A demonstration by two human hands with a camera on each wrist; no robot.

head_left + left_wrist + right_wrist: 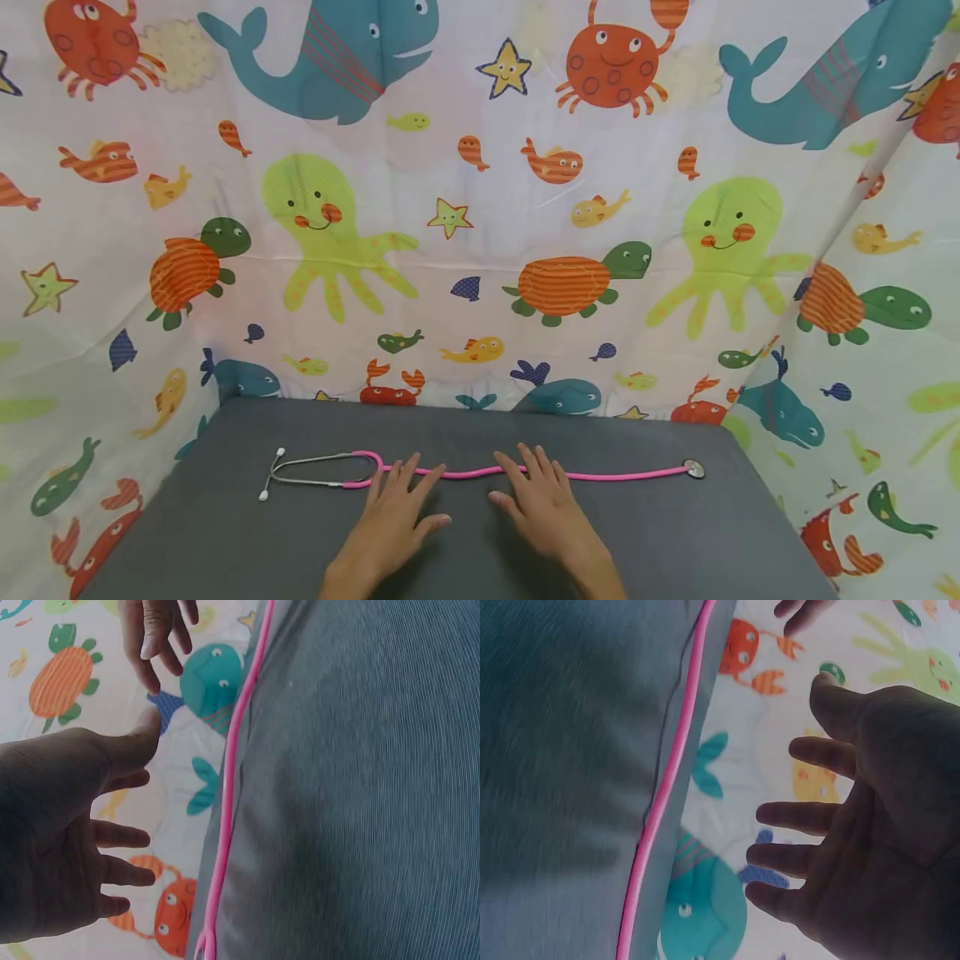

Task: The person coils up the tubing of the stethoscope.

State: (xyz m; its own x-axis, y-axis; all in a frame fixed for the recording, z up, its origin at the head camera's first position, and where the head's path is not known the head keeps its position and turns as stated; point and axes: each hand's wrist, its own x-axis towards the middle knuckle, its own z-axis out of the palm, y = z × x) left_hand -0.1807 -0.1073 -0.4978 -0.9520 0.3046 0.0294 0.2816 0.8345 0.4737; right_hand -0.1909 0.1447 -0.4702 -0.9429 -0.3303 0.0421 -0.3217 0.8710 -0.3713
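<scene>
A pink stethoscope (471,474) lies stretched out across the grey table. Its metal ear tubes (311,459) with white eartips point left, and the round chest piece (694,469) is at the right end. My left hand (393,517) is spread over the near side of the tubing, close to where it forks. To its right, my right hand (543,508) hovers over the middle of the tubing with fingers apart. Both wrist views show the pink tube (229,780) running past the hands, with nothing between the fingers of either one.
A white curtain (487,250) printed with sea animals hangs behind the table and along both sides. The grey tabletop (247,550) reaches from the curtain's foot to the near edge of the head view.
</scene>
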